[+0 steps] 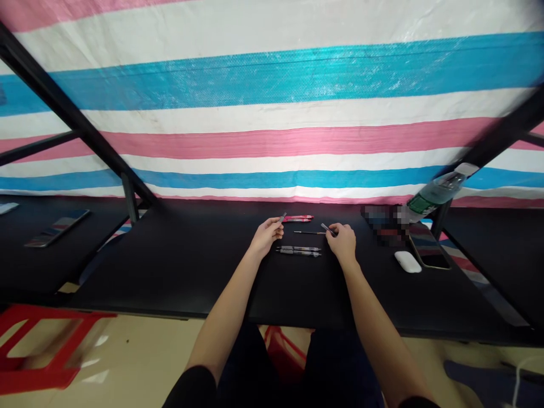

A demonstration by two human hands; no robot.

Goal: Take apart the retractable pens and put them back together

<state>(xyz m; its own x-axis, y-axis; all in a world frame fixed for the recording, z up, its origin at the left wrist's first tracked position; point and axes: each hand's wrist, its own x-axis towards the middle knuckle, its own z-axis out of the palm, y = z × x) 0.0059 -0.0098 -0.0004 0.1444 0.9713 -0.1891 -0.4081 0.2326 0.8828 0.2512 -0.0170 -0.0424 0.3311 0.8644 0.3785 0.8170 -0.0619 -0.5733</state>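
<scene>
My left hand [267, 236] is closed in a pinch on a short grey pen part [283, 216], which sticks up past the fingertips. Between the fingers of my right hand [342, 241] is another slim, greyish pen part [325, 227], tilted over the table. A thin dark pen refill [306, 232] lies between the two hands, its right end close to my right fingers. Behind it, red pens [298, 219] rest beside my left fingertips. Nearer to me, two clear-and-dark pens [298, 250] lie side by side.
On the right of the black table [170, 266] are a white earbud case [408, 262], a phone [429, 246], a tilted water bottle [440, 195] and a blurred-out item [385, 224]. A striped sheet [272, 141] hangs behind. Red stool [55, 351] stands lower left.
</scene>
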